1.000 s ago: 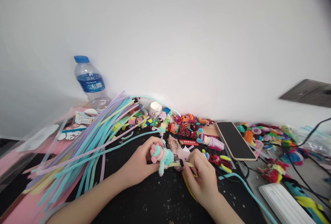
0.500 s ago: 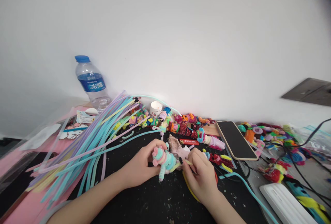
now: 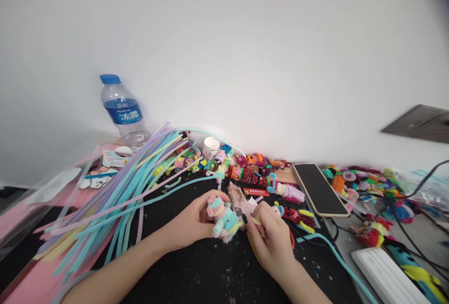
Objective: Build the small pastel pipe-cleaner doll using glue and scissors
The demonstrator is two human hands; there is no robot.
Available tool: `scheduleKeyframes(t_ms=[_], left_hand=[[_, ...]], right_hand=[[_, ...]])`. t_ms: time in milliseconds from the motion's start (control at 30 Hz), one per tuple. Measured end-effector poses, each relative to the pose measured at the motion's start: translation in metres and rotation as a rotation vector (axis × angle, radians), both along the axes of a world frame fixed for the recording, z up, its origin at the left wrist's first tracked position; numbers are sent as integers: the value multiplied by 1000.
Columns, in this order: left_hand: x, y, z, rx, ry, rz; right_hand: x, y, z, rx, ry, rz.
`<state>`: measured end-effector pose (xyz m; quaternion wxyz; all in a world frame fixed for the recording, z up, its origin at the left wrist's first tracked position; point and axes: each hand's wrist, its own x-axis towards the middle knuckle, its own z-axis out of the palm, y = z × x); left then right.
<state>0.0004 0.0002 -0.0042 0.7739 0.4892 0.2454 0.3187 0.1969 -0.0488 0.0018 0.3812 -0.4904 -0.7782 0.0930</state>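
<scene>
My left hand (image 3: 196,222) is closed around a small pipe-cleaner figure (image 3: 224,217) in pastel pink, aqua and yellow. The thumb lies below the figure and the fingers curl behind it. At the figure's right side, my right hand (image 3: 271,236) pinches a pale yellow pipe cleaner (image 3: 257,221) between thumb and fingers. A small black spot shows at the pinching fingertips; I cannot make out what it is. Just behind the hands lies a pinkish glue gun (image 3: 240,199) with a stained nozzle, partly hidden by my right hand.
A bundle of pastel pipe cleaners (image 3: 140,191) spreads across the left, near a water bottle (image 3: 121,110). Finished figures (image 3: 249,175) line the back beside a paper cup (image 3: 211,147). Rightward are a phone (image 3: 320,189), cables, a figure heap (image 3: 365,187) and a white device (image 3: 386,276).
The figure has turned a little in my left hand, and its lower aqua limb now points more toward me. My right hand keeps nearly the same place and pinch.
</scene>
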Motion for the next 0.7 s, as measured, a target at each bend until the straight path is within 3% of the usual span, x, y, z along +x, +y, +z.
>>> scheduleKeyframes(t_ms=[300,700], left_hand=[[-2,0,6,-99,-41,-106],[-5,-1,5,-77,16,-125]], right_hand=[[-2,-2,3,20,15,5],[-7,-3,5,1,37,47]])
